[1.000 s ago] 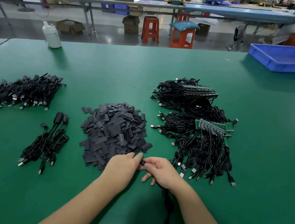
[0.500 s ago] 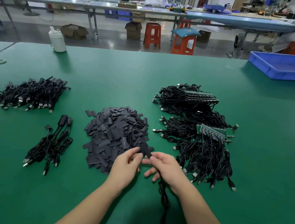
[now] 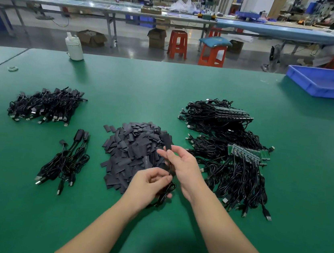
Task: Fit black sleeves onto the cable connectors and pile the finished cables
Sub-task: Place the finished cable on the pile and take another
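I saw the green bench (image 3: 166, 88) carrying the unsleeved cable heap (image 3: 227, 155) (right side), the sleeve pile (image 3: 133, 153) centre, finished cables (image 3: 44, 105) far left. Above the sleeve pile, my right hand (image 3: 184, 166) pinched the sleeved connector (image 3: 168, 142) upright; my left hand (image 3: 146, 184) had its fingers curled around the cable (image 3: 164, 193) below.

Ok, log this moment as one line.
stage: sleeving | right hand: pinches sleeved connector | left hand: holds cable | sleeve pile: ahead | small cable pile: left
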A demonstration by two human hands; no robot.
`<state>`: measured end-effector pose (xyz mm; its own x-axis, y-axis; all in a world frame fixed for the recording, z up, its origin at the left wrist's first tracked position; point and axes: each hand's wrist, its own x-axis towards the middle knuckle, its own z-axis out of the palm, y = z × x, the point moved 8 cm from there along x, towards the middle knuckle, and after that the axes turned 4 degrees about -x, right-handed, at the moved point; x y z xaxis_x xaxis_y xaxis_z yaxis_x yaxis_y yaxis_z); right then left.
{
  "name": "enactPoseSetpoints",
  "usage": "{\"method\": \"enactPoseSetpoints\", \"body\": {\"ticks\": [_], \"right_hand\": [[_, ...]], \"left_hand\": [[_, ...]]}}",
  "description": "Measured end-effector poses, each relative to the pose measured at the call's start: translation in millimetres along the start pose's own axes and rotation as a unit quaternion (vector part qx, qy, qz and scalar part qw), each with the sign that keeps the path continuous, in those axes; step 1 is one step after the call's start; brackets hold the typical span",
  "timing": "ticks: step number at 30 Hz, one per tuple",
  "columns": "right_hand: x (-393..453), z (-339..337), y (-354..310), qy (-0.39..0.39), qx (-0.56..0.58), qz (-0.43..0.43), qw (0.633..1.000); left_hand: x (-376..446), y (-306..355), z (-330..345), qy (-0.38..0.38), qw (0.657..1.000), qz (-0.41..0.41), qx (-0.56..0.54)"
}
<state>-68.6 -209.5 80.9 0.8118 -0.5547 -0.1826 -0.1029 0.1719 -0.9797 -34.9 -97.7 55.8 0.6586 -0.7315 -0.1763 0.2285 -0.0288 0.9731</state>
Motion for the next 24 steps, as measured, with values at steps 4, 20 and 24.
{"method": "enactPoseSetpoints", "body": {"ticks": [4, 20, 24], "right_hand": [[2.0, -15.2, -8.1, 0.02, -0.202, -0.063, 0.977], [36.2, -230.9, -11.7, 0.152, -0.643, 0.079, 0.746], [36.5, -238.5, -29.1, 0.161, -0.669, 0.064, 0.723]], "left_hand": [[0.9, 27.9, -48.3, 0.134, 0.96, 0.061, 0.238], [18.0, 40.2, -265.0, 0.357, 0.719, -0.042, 0.595], [24.6, 41.0, -265.7, 0.35, 0.712, -0.052, 0.606]]}}
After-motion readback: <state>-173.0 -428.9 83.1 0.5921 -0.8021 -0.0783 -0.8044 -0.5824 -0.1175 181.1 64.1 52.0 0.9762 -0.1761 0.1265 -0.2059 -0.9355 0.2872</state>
